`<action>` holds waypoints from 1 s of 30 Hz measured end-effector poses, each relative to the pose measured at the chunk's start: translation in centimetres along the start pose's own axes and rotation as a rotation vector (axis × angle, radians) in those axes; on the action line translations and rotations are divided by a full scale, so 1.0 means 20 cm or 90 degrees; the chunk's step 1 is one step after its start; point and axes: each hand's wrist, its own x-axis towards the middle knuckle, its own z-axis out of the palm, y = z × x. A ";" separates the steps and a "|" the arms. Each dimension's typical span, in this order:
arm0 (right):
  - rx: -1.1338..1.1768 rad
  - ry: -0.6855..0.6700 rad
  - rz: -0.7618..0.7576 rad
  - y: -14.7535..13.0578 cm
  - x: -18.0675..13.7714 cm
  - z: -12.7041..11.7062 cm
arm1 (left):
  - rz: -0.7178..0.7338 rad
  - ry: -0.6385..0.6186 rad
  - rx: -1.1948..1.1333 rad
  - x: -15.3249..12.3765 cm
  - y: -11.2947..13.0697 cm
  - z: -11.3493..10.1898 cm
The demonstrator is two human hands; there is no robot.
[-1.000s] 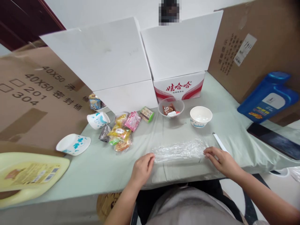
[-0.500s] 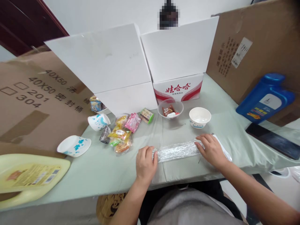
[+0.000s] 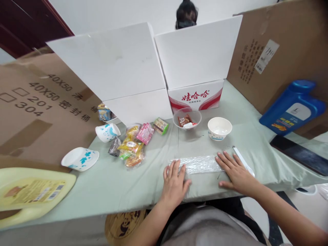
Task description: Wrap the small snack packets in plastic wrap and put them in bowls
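A folded strip of clear plastic wrap (image 3: pixel 200 164) lies flat on the pale green table cloth (image 3: pixel 115 184) near the front edge. My left hand (image 3: pixel 175 181) lies open and flat on the strip's left end, fingers stretched forward. My right hand (image 3: pixel 234 171) lies open and flat on its right end, fingers spread. Neither hand holds anything. A thin white stick (image 3: pixel 243 160) lies just right of my right hand.
Behind the wrap stand a white paper bowl (image 3: pixel 219 128) and a clear bowl of sweets (image 3: pixel 187 118). A pile of snack packets (image 3: pixel 133 145) and tipped paper cups (image 3: pixel 80 158) lie left. White boxes, brown cartons, a blue bottle (image 3: pixel 292 107), a yellow jug (image 3: pixel 30 191) and a phone (image 3: pixel 299 153) ring the table.
The plastic wrap has gone from a wide crumpled sheet to a narrow flat strip. Both hands have moved inward onto it and flattened from curled fingers to open palms.
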 end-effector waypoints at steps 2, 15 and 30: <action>0.007 0.016 -0.022 -0.01 -0.07 -0.02 | -0.011 -0.008 -0.036 0.02 0.03 -0.03; 0.276 0.058 -0.188 -0.33 -0.14 -0.35 | 0.039 -0.026 -0.240 0.05 0.09 -0.04; 0.362 -0.092 -0.059 -0.31 0.77 -0.16 | -0.049 -0.117 -0.745 -0.14 0.02 0.05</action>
